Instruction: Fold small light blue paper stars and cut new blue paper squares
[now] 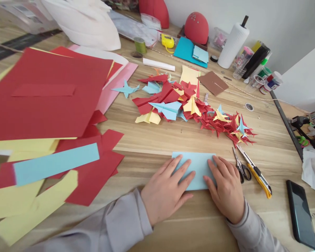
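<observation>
A light blue sheet of paper (199, 164) lies flat on the wooden table in front of me, looking like a rectangle with its long side running left to right. My left hand (169, 187) rests on its left part, fingers spread and pointing away from me. On the right end, my right hand (224, 183) presses down with fingers stretched out. Both palms hide the sheet's side edges. Just right of my right hand are scissors (243, 169) with dark handles and a yellow utility knife (258, 178) with its blade out.
Folded paper planes (168, 109) and paper stars (220, 119) form a pile beyond the sheet. Large red paper (47, 115) and loose strips cover the left side. A phone (301, 213) lies at right. Behind stand a tape measure (168, 41), a white bottle (233, 45) and several jars.
</observation>
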The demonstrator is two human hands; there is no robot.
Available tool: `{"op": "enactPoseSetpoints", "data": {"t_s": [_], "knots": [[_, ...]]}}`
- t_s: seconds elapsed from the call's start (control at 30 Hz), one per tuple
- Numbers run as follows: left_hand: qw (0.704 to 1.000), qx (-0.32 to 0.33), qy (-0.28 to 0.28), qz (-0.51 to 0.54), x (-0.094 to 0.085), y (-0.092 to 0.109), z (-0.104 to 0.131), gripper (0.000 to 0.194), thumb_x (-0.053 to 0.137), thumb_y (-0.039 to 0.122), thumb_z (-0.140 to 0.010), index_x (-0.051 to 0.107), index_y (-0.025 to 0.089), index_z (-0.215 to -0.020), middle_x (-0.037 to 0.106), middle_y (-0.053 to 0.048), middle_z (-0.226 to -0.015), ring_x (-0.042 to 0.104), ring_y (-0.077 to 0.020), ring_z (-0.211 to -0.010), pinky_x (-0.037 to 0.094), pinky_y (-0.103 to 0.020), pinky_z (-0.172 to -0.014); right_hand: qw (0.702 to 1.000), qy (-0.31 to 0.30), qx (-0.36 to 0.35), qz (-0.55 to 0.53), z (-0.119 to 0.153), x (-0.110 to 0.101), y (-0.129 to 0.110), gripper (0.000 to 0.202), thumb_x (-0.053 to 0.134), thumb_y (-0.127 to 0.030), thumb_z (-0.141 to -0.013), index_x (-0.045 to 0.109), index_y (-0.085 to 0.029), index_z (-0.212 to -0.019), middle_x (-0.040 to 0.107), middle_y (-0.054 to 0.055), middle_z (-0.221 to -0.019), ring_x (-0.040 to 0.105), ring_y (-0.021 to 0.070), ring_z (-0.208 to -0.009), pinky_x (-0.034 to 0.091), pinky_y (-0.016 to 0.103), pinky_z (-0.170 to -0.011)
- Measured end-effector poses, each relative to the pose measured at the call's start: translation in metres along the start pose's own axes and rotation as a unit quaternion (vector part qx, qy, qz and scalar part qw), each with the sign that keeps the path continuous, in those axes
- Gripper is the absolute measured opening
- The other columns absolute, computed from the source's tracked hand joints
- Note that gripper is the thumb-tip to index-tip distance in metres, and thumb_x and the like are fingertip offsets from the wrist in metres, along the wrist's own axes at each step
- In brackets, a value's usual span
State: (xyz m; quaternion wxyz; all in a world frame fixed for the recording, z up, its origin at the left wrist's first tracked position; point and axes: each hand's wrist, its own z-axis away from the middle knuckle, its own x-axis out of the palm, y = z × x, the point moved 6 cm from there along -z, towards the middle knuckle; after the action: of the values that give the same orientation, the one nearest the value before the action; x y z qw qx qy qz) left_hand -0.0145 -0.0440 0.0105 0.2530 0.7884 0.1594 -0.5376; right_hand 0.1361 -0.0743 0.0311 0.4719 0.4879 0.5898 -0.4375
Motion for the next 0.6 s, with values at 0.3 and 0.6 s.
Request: {"op": "enactPoseSetpoints", "data": {"t_s": [0.3,0.6], "knots": [[0.999,0.000,0.044,0.010,-0.001,0.003,-0.007,0.033,0.049,0.040,-0.085,0.063,0.020,-0.107,0.055,-0.010,-0.124,0.040,-0.0319,-0.122,0.032,-0.053,-0.102,1.000,0.002,0.000,0.012,-0.003,-0.001,-0.001,0.033,0.043,-0.032,-0.091,0.059,-0.017,-0.116,0.058,0.011,-0.123,0.047,0.0260,-0.113,0.035,0.041,-0.094],[0.996,0.082,-0.031,0.004,0.003,0.015,-0.049,0.036,0.037,0.026,-0.092,0.067,0.010,-0.080,0.065,-0.011,-0.088,0.057,-0.0209,-0.091,0.047,-0.036,-0.082,1.000,0.014,0.005,0.028,-0.006,-0.002,-0.001,0.030,0.040,-0.028,-0.092,0.061,-0.019,-0.111,0.060,0.008,-0.118,0.049,0.0238,-0.105,0.034,0.039,-0.090]]}}
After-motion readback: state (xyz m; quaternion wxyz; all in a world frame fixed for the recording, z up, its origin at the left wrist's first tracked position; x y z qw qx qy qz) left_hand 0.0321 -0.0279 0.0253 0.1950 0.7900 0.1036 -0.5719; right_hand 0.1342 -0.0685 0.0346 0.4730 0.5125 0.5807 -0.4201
